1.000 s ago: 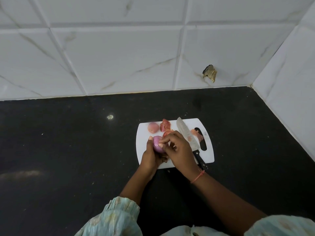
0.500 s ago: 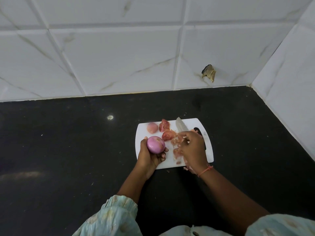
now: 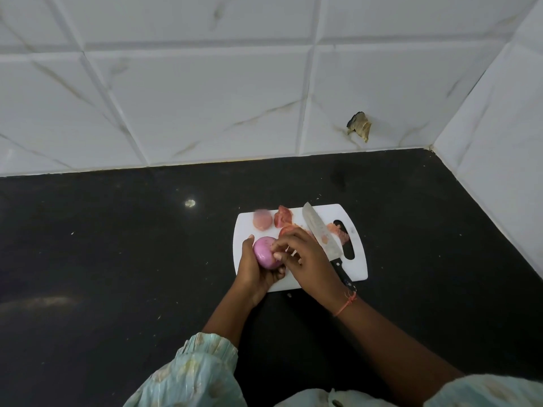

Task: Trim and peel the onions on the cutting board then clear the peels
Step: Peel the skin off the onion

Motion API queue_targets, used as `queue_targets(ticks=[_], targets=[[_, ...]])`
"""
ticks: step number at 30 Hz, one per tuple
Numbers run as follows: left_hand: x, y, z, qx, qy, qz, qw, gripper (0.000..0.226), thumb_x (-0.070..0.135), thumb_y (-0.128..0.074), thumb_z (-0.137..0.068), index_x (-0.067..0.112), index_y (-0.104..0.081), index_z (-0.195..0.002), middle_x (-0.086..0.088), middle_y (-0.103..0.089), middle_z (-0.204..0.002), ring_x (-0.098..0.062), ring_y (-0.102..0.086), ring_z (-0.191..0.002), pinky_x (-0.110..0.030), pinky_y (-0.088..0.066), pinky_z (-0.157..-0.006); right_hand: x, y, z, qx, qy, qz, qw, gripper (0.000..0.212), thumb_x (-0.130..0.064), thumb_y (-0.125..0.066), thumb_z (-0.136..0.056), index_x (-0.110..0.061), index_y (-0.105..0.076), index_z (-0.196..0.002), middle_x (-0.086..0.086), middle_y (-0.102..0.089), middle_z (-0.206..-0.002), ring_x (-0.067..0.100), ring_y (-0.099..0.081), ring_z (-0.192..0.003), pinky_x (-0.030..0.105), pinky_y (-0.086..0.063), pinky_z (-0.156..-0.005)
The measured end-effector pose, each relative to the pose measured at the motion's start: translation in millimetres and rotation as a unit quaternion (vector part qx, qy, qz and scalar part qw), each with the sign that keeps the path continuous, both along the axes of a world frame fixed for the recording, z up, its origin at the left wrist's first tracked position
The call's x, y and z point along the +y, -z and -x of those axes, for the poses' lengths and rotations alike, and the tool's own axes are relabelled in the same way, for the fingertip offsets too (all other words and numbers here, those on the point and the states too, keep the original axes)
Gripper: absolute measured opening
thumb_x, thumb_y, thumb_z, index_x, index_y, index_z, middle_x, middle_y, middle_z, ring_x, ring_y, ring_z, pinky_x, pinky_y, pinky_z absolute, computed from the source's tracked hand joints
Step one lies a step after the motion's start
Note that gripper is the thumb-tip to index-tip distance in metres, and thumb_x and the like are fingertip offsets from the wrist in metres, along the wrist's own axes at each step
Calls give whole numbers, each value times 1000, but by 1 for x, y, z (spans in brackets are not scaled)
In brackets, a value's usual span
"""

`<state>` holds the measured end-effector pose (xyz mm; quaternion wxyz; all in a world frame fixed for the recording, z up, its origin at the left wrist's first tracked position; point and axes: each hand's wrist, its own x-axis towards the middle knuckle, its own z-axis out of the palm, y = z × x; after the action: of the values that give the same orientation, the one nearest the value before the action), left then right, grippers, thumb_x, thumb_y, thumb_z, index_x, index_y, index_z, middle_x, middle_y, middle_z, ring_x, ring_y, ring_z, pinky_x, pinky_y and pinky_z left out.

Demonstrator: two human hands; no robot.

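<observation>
A white cutting board (image 3: pixel 360 268) lies on the black counter. My left hand (image 3: pixel 254 271) grips a shiny purple onion (image 3: pixel 263 254) over the board's near left part. My right hand (image 3: pixel 307 259) has its fingertips on the onion's right side, seemingly pinching at its skin. A second, paler onion (image 3: pixel 262 221) sits at the board's far left corner. Reddish peels (image 3: pixel 283 219) lie beside it, and more peels (image 3: pixel 338 232) lie near the board's handle slot. A knife (image 3: pixel 321 232) rests diagonally on the board, its black handle partly under my right wrist.
The black counter (image 3: pixel 117 259) runs back to a white tiled wall (image 3: pixel 205 98) and a side wall at the right. A chipped hole (image 3: pixel 359 124) marks the back tiles. Small specks lie scattered on the counter.
My right hand dropped a strip of peel on the board to the right, then came back to the onion. My left hand kept holding the onion.
</observation>
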<state>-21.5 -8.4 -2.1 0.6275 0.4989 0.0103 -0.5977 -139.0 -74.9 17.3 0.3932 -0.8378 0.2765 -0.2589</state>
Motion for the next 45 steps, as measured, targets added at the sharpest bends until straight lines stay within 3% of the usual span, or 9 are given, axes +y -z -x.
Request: queue_targets(ticks=[7,10,14,17,19,24,29,35,45], targets=[[-1,0,4,-15,-1,-8,1000,60,54,-28,-103,4,-60,-104,-15,-62,-77,-19,-55,-59,-29,-48,-58,-11,-5,1,91,-57,58,992,13,-7,-56,-92,-19,-59,-91,-8,-53,-103,6,-51,-98,20,-45,-84],[-2,0,4,-13,-1,-13,1000,62,56,-28,-103,4,-62,-105,-15,-67,-76,-18,-55,-54,-27,-48,-53,-19,-10,12,143,-80,16,986,14,-6,-57,-91,-19,-60,-89,-17,-51,-99,2,-51,-91,21,-49,-77],[-3,-1,4,-23,10,1,1000,64,56,-27,-103,5,-66,-109,-20,-73,-94,-18,-52,-52,-24,-43,-45,-36,-10,23,183,51,82,978,12,-9,-57,-90,-16,-64,-83,-9,-60,-83,11,-56,-81,36,-52,-73],[1,0,1,-31,37,25,998,52,43,-34,-101,1,-60,-117,-24,-68,-109,-17,-50,-53,-25,-40,-48,-29,-12,22,122,96,83,984,13,-3,-58,-87,-14,-64,-87,-4,-63,-88,7,-57,-80,24,-50,-75],[0,2,1,-49,46,32,997,49,40,-35,-102,0,-59,-115,-23,-68,-102,-16,-51,-52,-24,-41,-47,-18,-14,21,45,83,31,995,26,4,-57,-83,-16,-64,-97,-9,-61,-99,3,-57,-85,13,-46,-75],[-1,8,7,-148,59,31,987,75,65,-28,-101,2,-67,-114,-20,-68,-94,-24,-58,-75,-24,-44,-54,2,-11,13,19,20,-2,1000,27,-24,-73,-84,-23,-65,-110,-11,-63,-108,4,-59,-97,13,-52,-76],[-3,8,10,-205,79,15,975,78,68,-24,-101,5,-70,-101,-17,-68,-82,-19,-58,-61,-26,-43,-51,4,-10,7,29,67,48,996,23,-39,-68,-84,-23,-65,-101,-14,-63,-96,4,-58,-89,16,-50,-73],[-2,9,10,-209,81,12,974,79,64,-20,-103,11,-70,-74,-17,-61,-67,-20,-54,-56,-26,-42,-49,3,-12,7,-6,81,45,996,8,-19,-71,-85,-11,-69,-86,-4,-67,-82,9,-62,-75,26,-53,-68],[-1,5,4,-181,108,-9,977,82,65,-15,-101,4,-65,-79,-13,-57,-63,-16,-48,-50,-24,-38,-47,-7,-11,4,-8,96,-43,994,4,-9,-69,-85,-10,-73,-86,-5,-72,-78,7,-66,-74,16,-52,-62]])
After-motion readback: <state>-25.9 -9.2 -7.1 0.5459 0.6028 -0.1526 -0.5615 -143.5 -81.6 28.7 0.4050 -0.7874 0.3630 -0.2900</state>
